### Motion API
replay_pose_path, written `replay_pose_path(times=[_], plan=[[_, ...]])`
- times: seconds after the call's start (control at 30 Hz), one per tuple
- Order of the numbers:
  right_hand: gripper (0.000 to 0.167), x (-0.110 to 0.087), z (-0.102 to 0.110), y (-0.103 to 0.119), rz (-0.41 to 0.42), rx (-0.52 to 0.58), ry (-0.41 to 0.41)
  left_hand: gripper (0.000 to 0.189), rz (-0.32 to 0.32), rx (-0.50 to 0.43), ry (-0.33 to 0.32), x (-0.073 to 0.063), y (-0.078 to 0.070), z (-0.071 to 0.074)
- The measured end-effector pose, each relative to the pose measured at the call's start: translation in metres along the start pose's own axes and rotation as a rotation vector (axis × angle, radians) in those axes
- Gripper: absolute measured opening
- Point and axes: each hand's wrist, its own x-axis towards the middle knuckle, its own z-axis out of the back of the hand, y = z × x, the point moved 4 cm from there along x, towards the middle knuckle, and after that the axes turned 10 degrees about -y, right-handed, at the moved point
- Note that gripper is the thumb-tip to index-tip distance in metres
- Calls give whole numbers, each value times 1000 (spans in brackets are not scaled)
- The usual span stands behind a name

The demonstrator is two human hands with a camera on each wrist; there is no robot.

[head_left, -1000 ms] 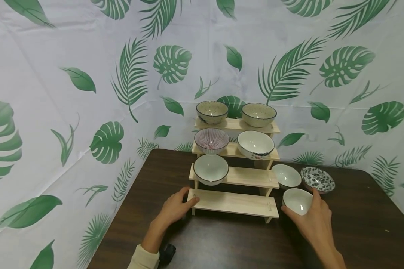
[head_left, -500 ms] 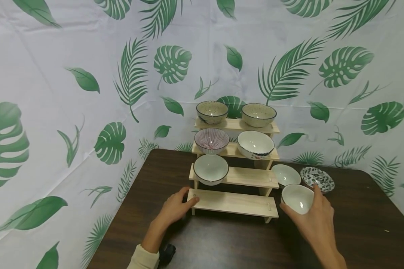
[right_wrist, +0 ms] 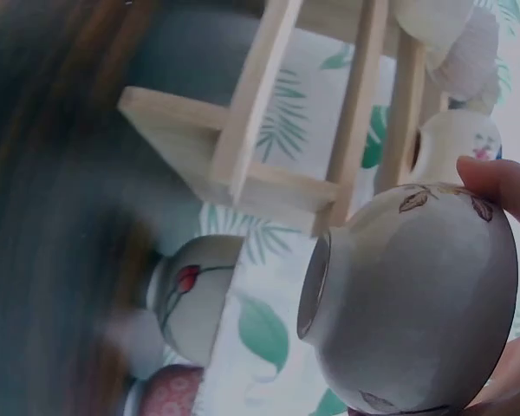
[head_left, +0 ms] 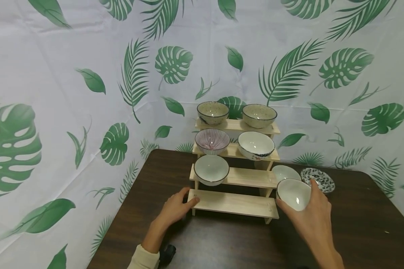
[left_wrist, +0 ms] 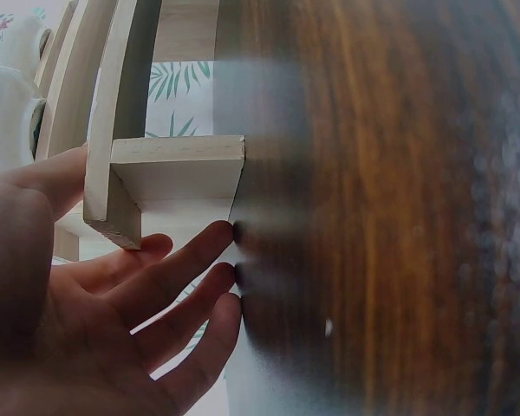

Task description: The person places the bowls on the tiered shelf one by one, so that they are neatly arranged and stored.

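Observation:
My right hand (head_left: 313, 220) grips a white bowl (head_left: 291, 194) by its rim, raised off the table beside the stand's right end. In the right wrist view this bowl (right_wrist: 416, 295) shows small brown leaf motifs and its foot. My left hand (head_left: 176, 207) holds the left end of the lowest step of a wooden tiered stand (head_left: 232, 202), thumb on top. From the left wrist view, the index finger touches the step's end from below, while the other fingertips (left_wrist: 221, 232) reach the tabletop. On the third step down sits a pale bowl (head_left: 211, 170) with a dark rim.
Two speckled bowls (head_left: 213, 113) stand on the top step. Below them are a purple-striped bowl (head_left: 212, 141) and a white floral-sided bowl (head_left: 256, 145). Right of the stand, on the dark table (head_left: 363, 216), are a white bowl (head_left: 285, 173) and a black-patterned bowl (head_left: 318, 179).
My right hand has lifted the white bowl off the table and shifted it slightly left, towards the stand. My left hand has stayed at the lowest step.

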Motion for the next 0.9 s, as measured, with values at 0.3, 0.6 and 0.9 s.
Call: replay_pose_path(times=[0.3,0.6,0.9], plan=[[117,3,3,18,9,10,-11,73,14,-1,13,2,1,0],[116,9,3,30,-19,24,1,74,6,-1,20,3,-1,0],[117,10,-2,44,9,49,14,74,19,2,15,5,-1,2]])
